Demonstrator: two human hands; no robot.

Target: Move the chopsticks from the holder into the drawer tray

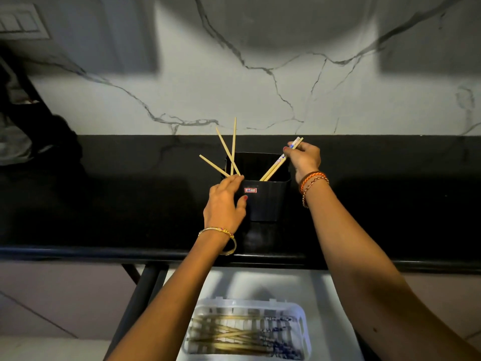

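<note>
Chopsticks [279, 161] pinched in right hand [304, 158] fingers over holder [263, 199], left hand [225, 201] gripping holder's near-left corner.

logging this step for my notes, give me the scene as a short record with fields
setting: black counter against a marbled wall
holder: black holder upright on the counter, red label on its front
left hand: left hand on the holder's left side, at the base of three plain chopsticks
right hand: right hand gripping a printed pair with tips still in the holder
tray: white tray in the open drawer below, many chopsticks already in it
</note>
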